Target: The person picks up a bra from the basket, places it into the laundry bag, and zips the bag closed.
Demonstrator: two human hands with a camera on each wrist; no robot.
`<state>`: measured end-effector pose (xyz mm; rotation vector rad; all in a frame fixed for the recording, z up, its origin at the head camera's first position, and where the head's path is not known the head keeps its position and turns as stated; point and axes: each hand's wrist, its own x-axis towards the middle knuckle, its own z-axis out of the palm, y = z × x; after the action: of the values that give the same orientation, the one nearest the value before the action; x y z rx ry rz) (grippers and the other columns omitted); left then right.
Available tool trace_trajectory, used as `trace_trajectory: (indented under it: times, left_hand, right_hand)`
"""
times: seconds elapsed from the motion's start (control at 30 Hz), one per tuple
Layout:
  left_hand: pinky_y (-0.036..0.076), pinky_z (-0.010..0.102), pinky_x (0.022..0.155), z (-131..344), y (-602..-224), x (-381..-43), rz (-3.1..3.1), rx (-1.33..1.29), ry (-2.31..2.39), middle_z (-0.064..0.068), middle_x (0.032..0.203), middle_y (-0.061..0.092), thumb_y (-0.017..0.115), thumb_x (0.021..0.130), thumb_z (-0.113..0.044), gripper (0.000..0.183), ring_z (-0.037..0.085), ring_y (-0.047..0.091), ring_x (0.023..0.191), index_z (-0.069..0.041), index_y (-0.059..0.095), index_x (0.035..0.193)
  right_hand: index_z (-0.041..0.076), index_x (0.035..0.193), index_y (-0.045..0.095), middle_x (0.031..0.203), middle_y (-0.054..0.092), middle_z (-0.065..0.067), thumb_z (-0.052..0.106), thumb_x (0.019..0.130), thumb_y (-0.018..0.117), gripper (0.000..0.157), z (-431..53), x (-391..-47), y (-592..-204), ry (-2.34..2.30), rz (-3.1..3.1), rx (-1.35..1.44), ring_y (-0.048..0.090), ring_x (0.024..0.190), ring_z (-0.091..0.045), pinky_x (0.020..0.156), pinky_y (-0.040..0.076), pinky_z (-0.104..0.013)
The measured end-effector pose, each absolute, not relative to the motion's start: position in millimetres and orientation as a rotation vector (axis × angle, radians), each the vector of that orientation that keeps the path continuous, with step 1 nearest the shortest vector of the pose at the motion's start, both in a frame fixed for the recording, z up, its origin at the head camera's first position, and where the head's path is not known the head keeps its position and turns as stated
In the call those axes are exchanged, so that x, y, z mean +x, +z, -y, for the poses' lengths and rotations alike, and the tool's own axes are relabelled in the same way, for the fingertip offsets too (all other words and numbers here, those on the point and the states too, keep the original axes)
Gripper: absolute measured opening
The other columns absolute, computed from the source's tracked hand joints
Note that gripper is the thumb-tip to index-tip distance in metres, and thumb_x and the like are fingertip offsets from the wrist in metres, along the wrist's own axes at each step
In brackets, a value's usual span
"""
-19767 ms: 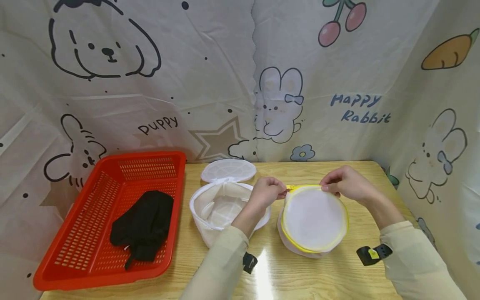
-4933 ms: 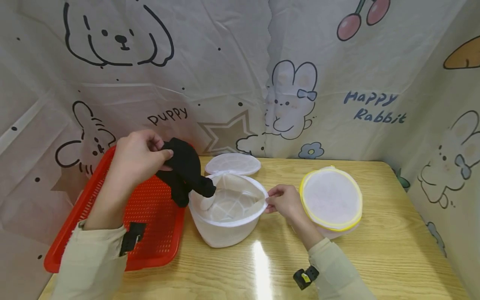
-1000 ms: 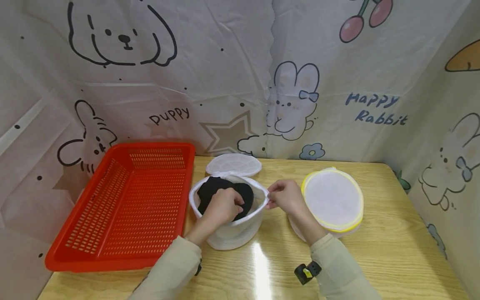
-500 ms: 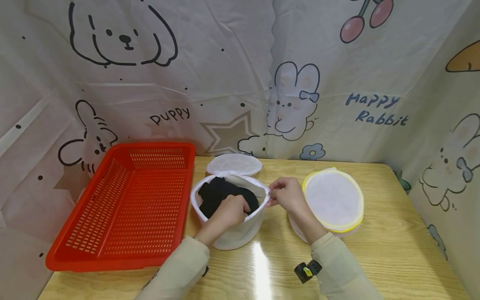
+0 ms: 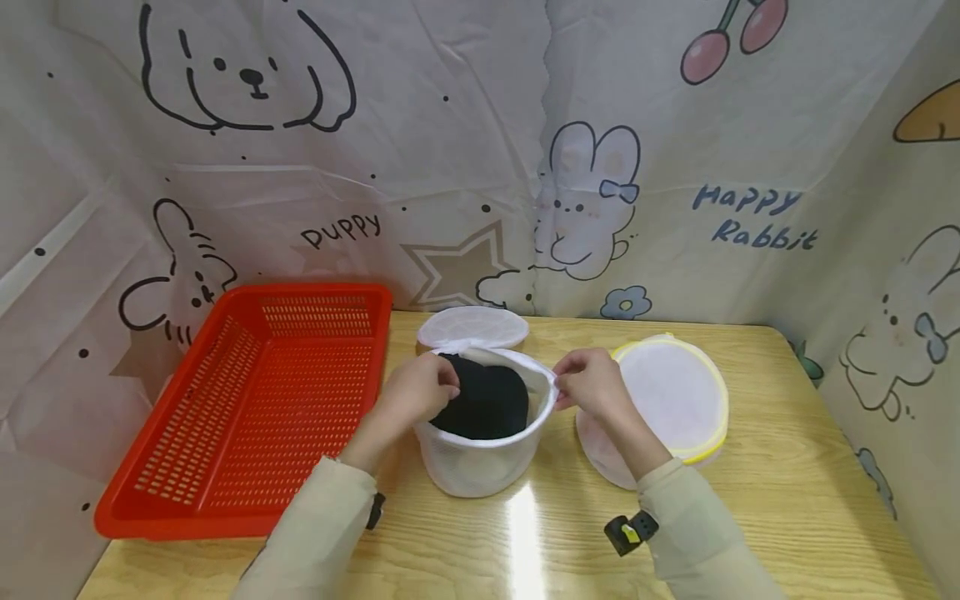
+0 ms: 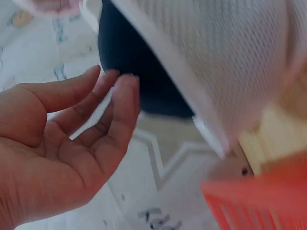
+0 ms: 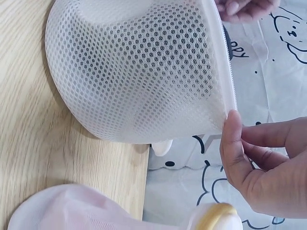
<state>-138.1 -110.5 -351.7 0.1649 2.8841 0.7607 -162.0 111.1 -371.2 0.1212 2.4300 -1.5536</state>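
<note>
A white mesh laundry bag stands upright on the table with its round lid unzipped and folded back. Inside it sits a black bra, its smooth rounded cup showing at the mouth. My left hand is at the bag's left rim; in the left wrist view its thumb is apart from the loosely bent fingers, whose tips are beside or touching the bra, gripping nothing. My right hand pinches the zippered rim at the right between thumb and fingers, as the right wrist view shows.
A red plastic basket with slotted walls stands to the left, nothing lying in it. On the right is a second, pinkish mesh bag with a yellow-edged lid, partly behind my right forearm. A patterned curtain hangs behind the table.
The bra went from the red basket into the white bag. My left hand has just let go and drawn out leftward. My right hand still pinches the rim; the bag has shifted slightly right.
</note>
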Motion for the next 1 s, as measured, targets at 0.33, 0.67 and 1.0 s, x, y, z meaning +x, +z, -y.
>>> trace_trajectory:
  times: [0.33,0.67,1.0]
  left_hand:
    - [0.049,0.044,0.069,151,-351,-151,-2.926,0.009,0.583,0.017,0.081,0.065,0.068,0.077,-0.007,0.009,0.036,0.059,0.078,0.001,0.066,0.081]
    - [0.044,0.027,0.052,153,-365,-164,-2.770,-0.079,0.519,0.010,0.060,0.058,0.079,0.069,-0.012,0.022,0.026,0.056,0.061,0.002,0.062,0.067]
    - [0.046,0.025,0.053,153,-369,-164,-2.778,-0.036,0.604,0.005,0.056,0.059,0.058,0.072,0.004,0.009,0.018,0.058,0.056,-0.001,0.063,0.065]
  right_hand:
    - [-0.012,0.090,0.061,0.075,0.061,-0.016,-0.012,0.081,0.053,0.012,-119,-163,-372,-1.507,-2.455,0.128,0.059,0.050,-0.013,0.053,0.055,-0.028]
    - [-0.010,0.089,0.062,0.074,0.060,-0.015,-0.010,0.082,0.054,0.010,-121,-163,-375,-1.416,-2.490,0.144,0.059,0.051,-0.015,0.055,0.056,-0.031]
    - [-0.008,0.089,0.062,0.073,0.060,-0.013,-0.005,0.083,0.060,0.007,-120,-166,-363,-1.432,-2.526,0.123,0.055,0.049,-0.012,0.049,0.052,-0.024]
